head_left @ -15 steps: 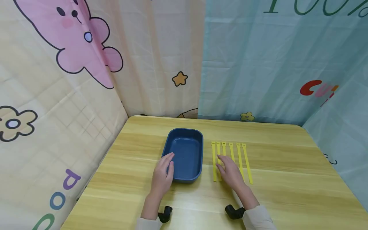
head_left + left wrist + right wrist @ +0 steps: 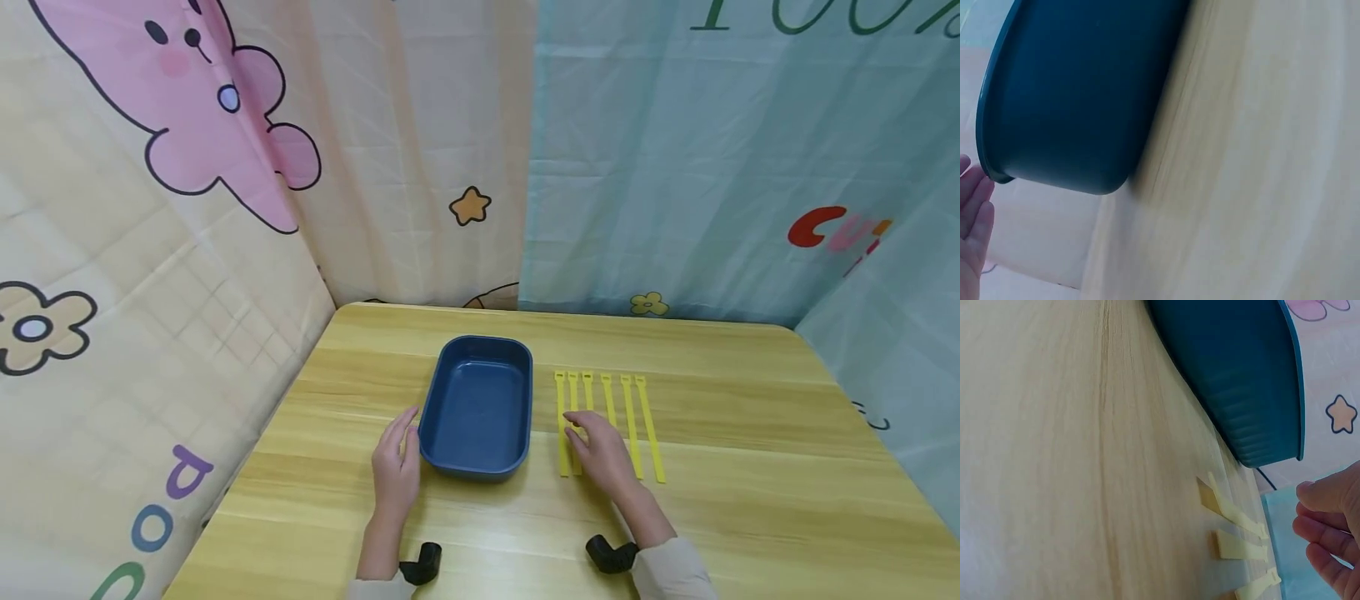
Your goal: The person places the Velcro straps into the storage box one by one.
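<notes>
Bin (image 2: pixel 480 408): I'm seeing a dk blue, plastic-looking tub w/ smooth walls, rounded corners & a thin lip; it's sitting upright betw. my hands.
Strips (image 2: pixel 650 429): six are lying side by side just R of the bin, thin, flat, yellow, each carrying a small squarish head at its far end; the R-most is slanting a bit.
Table (image 2: pixel 750 467): it's spreading flat under everything, pale yellow w/ streaky wood grain & rounded far corners.
Cloth (image 2: pixel 637 167): printed fabric is hanging behind in soft folds.
Inside bin: the floor is showing smooth & blue from wall to wall.
L hand (image 2: pixel 395 467): I'm holding it by the bin's L side, fingers relaxing nearly straight, gripping nothing; can't tell if tips are touching the lip.
R hand (image 2: pixel 606 450): I'm hovering it over the strips, fingers bending softly, thumb standing apart from index, grasping nothing.
L wrist view: it's showing the bin's outer wall & jutting lip, mostly hidden from the head cam.
R wrist view: it's showing a gap betw. hand & strips, plus faint bands on the bin's wall; can't tell if ridges or reflections.
Head view only: it's catching all six strips, plus black bent pieces (image 2: pixel 422 563) at both wrists.
</notes>
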Demonstrator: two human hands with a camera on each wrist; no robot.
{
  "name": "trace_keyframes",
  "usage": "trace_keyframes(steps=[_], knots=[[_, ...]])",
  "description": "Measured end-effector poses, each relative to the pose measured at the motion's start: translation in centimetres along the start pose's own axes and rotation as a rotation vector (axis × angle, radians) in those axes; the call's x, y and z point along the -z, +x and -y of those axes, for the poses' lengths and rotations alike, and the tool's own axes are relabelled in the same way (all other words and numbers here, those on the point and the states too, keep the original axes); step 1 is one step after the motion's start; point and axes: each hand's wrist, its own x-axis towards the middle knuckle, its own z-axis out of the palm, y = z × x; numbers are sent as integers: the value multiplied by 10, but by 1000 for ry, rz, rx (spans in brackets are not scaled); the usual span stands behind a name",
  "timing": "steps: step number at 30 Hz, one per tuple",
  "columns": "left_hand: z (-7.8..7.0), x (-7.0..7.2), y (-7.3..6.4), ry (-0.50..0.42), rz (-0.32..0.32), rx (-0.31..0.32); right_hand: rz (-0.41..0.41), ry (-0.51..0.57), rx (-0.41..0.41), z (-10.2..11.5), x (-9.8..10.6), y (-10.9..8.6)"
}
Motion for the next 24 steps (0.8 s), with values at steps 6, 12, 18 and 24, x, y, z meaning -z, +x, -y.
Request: trace_keyframes(steps=[6, 12, 18, 24], knots=[[5, 3, 0, -251, -17, 160, 14, 1, -12, 1, -3, 3], [9, -1, -1, -426, 26, 318, 45, -8, -32, -3, -3, 14], [13, -2, -1, -472, 44, 390, 51, 2, -6, -12, -4, 31], [13, -5, 1, -519, 100, 418, 62, 24, -14, -28, -2, 48]])
